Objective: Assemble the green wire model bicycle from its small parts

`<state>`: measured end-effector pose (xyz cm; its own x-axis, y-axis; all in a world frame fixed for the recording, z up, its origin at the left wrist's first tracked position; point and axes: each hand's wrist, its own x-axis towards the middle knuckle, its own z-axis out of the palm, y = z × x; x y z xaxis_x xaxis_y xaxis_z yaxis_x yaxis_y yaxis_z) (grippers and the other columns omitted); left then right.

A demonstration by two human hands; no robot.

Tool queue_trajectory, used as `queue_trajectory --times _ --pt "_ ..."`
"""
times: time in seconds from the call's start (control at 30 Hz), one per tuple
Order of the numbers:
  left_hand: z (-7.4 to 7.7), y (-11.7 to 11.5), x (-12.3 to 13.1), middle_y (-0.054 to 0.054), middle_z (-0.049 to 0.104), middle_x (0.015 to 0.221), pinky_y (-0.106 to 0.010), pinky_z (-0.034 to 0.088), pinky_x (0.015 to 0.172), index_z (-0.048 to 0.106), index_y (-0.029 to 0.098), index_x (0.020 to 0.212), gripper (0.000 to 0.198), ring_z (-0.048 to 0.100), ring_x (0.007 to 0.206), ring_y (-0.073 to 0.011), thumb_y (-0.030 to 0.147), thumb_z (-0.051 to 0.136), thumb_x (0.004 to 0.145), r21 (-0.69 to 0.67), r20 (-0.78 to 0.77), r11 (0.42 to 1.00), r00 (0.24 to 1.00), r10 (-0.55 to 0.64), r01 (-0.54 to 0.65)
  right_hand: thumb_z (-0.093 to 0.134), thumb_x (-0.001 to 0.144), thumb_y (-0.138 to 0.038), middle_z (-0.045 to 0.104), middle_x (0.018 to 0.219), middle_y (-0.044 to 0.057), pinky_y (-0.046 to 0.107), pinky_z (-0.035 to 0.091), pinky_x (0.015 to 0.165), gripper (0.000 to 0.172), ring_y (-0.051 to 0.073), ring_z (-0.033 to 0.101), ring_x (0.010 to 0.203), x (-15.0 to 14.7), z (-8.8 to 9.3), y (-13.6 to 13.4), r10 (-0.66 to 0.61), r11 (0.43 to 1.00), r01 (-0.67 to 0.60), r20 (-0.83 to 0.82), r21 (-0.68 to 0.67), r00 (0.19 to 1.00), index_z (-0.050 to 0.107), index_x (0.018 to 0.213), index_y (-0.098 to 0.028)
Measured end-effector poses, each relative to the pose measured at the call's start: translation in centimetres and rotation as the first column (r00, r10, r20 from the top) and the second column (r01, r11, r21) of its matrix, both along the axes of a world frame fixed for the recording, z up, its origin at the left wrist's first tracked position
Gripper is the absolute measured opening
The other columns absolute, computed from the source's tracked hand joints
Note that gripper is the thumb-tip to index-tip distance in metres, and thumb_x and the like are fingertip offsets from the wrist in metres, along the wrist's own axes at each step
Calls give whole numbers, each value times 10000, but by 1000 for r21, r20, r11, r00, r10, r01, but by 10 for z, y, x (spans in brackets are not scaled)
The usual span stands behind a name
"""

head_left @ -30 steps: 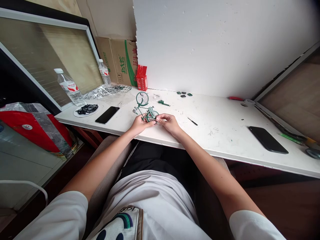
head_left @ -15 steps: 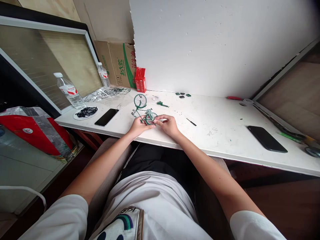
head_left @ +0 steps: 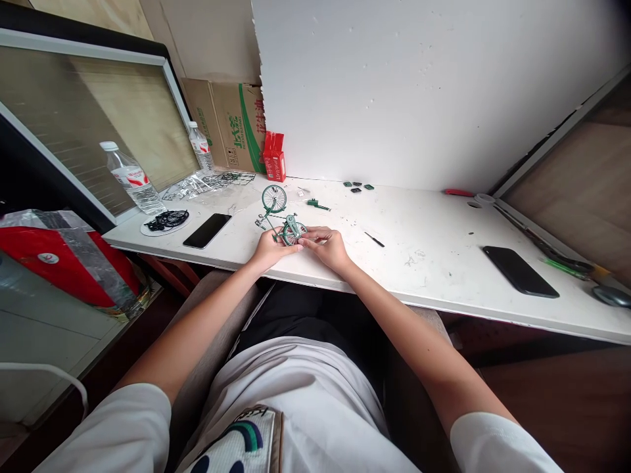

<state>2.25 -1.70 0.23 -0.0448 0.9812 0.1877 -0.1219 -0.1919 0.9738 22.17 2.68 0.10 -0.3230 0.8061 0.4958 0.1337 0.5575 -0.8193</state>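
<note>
A small green model bicycle (head_left: 274, 199) is held just above the front part of the white table. One wheel points away from me, and the other wheel sits between my hands. My left hand (head_left: 271, 252) is closed around the near end of the bicycle from the left. From the right, my right hand (head_left: 329, 248) pinches the near wheel's edge with thumb and fingers. Parts of the near wheel are hidden behind the fingers. Just beyond lies a loose green piece (head_left: 318, 205), and a thin dark tool (head_left: 374, 239) rests to the right.
Left on the table (head_left: 419, 263) are a black phone (head_left: 208, 230), a white disc with black strands (head_left: 165, 222) and a water bottle (head_left: 132, 179). A red box (head_left: 274, 157) stands at the back near several small dark pieces (head_left: 355, 190). Another phone (head_left: 520, 271) lies right.
The bicycle has tilted slightly between my hands, and my right fingers have shifted lower along the near wheel. The whole view has moved a little.
</note>
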Motion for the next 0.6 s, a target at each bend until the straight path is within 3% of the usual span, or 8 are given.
queue_trajectory --times 0.13,0.33,0.6 --pt "1 1 1 -120 853 1026 -479 628 1010 792 136 1057 703 809 987 -305 294 1094 442 -8 17 1000 1000 14 -14 855 900 -429 831 1250 100 392 624 923 209 288 770 1185 -1 3 -2 -2 1000 2 20 -13 1000 883 995 -246" --pt "2 1 1 -116 854 1010 -487 630 1013 783 138 1040 700 815 986 -314 283 1096 431 -12 21 1000 1000 8 -8 803 912 -449 840 1182 102 358 616 854 257 272 775 1119 -2 8 -3 26 995 -26 9 -93 1000 855 995 -212" --pt "3 0 1 -117 852 1006 -506 617 1042 773 138 1046 708 815 1004 -319 279 1095 431 -23 17 1000 1000 12 -12 787 906 -440 840 1169 98 340 589 804 243 267 766 1107 -1 10 -6 0 997 2 26 -76 1000 847 973 -214"
